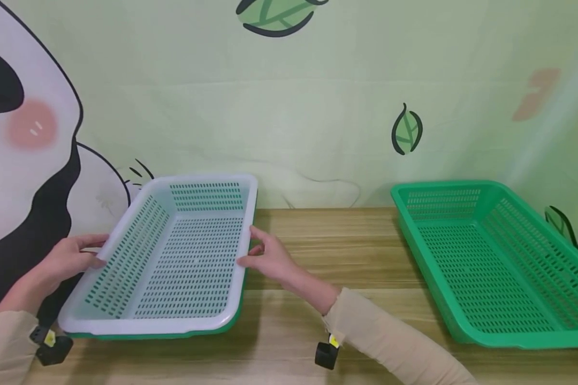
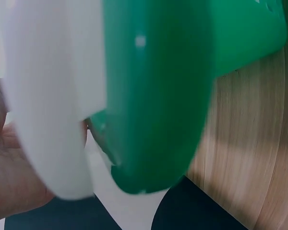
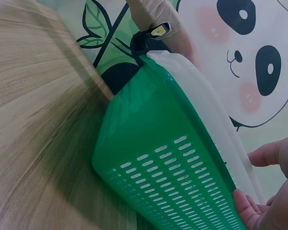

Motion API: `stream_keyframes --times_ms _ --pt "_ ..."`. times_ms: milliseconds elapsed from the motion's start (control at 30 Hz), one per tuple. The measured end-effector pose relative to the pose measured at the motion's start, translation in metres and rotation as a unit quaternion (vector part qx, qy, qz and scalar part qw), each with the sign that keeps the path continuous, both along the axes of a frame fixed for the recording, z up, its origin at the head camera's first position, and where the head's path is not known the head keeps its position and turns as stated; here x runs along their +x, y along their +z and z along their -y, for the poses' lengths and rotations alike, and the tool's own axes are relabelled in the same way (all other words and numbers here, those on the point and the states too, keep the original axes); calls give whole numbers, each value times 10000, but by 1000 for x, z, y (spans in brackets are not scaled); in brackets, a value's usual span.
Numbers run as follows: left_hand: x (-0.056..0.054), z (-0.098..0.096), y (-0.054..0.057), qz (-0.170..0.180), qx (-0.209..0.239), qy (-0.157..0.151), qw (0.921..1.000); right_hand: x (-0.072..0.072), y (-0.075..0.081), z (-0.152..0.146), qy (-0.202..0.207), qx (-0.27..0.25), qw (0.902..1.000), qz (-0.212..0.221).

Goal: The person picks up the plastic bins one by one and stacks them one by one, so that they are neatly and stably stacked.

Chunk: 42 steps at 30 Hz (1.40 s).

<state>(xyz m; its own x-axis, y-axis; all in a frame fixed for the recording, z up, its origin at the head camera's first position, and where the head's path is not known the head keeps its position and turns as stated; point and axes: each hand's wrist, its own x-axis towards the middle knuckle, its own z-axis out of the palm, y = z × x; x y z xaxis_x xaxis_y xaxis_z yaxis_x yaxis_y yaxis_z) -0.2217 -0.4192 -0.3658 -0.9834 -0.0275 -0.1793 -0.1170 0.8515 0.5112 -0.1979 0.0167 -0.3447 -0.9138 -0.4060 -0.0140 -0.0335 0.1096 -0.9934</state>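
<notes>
A white perforated plastic basket [image 1: 149,326] sits nested inside a green perforated basket [image 3: 144,129] at the left of the table. My left hand [image 1: 68,258] grips the white basket's left rim, thumb on top. Across from it, my right hand [image 1: 273,258] pinches the right rim, with the thumb over the white edge. In the right wrist view its other fingers lie right at the green rim [image 3: 201,120]. The left wrist view shows a gap between the white rim [image 2: 48,96] and the green rim [image 2: 158,96]. Nothing lies inside the white basket.
Another green perforated basket [image 1: 428,267] stands on the right side of the wooden table [image 1: 337,230]. Behind the table hangs a pale green backdrop [image 1: 318,107] with a panda and leaves. Each wrist carries a small black camera [image 1: 326,354].
</notes>
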Motion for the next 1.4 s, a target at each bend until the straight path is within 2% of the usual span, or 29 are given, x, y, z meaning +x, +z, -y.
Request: stream_keyframes --times_ms 100,133,200,233,333,500,600,767,867,933,1000,1100,1200,1267,1400 --pt "16 -29 27 142 154 -15 9998 0 0 0 -71 173 9998 -58" --pt "19 -36 33 128 104 59 9998 0 0 -1 -105 254 9996 -89" --pt "25 -45 45 177 153 13 9997 1 0 -1 -185 384 9990 -154" --pt "25 -48 47 88 53 175 9998 1 1 -1 -227 435 9986 -207" --pt "27 -54 55 100 34 318 9994 1 2 -2 -325 532 9977 -274" --pt "36 -68 67 281 159 90 9994 2 1 -3 -338 579 9973 -298" --pt "34 -62 59 320 170 -14 9993 2 -3 -2 -329 556 9975 -278" --pt "17 -24 20 359 158 -143 9991 3 -13 -1 -259 272 9993 -48" --pt "12 -16 11 445 274 -182 9985 4 -17 0 -148 -79 9996 211" --pt "17 -25 18 536 469 -288 9970 5 -18 1 -89 -313 9988 369" --pt "23 -37 26 570 513 -257 9967 5 -19 2 -58 -499 9974 512" --pt "26 -43 31 536 579 -279 9965 6 -20 3 -61 -632 9959 642" --pt "20 -30 20 540 704 -294 9956 6 -19 3 -11 -726 9951 665" --pt "14 -20 9 413 781 -280 9957 6 -19 2 15 -745 9949 677" --pt "11 -20 3 379 787 -183 9960 6 -20 0 39 -738 9946 733"
